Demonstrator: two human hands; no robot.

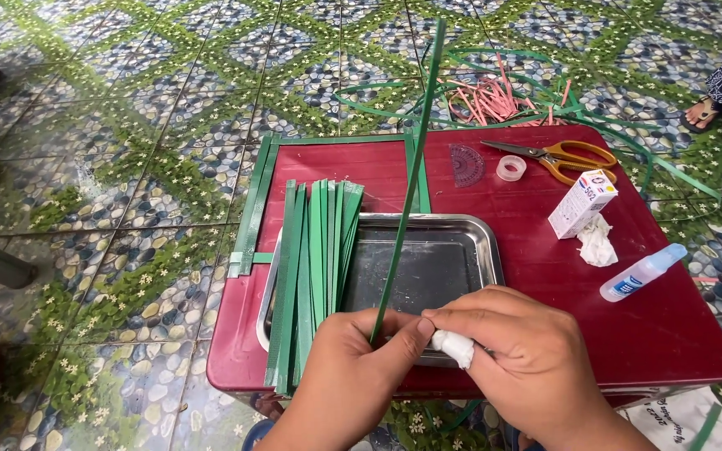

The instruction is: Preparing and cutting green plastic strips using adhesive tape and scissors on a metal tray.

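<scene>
Pinching a long green strip (411, 179) at its lower end, my left hand (353, 376) has thumb and fingers closed on it, so the strip rises away from me over the steel tray (461, 250). My right hand (520, 359) sits just beside the left, fingers pressed shut around a small white cloth wad (455, 347) that touches the strip's base.

Left of my left hand, a bundle of cut green strips (315, 267) lies across the tray's edge; I judge these as finished pieces, with this strip being wiped or coated now. Beyond both hands, more loose green strips and pink scraps (495, 96) sprawl on the tiled floor, so plenty seems left to handle.

Past my right hand on the red table (670, 334) rest orange-handled scissors (561, 156), a tape roll (510, 168), a protractor (466, 164), a small white box (582, 203), a crumpled tissue (597, 244) and a glue bottle (641, 273).
</scene>
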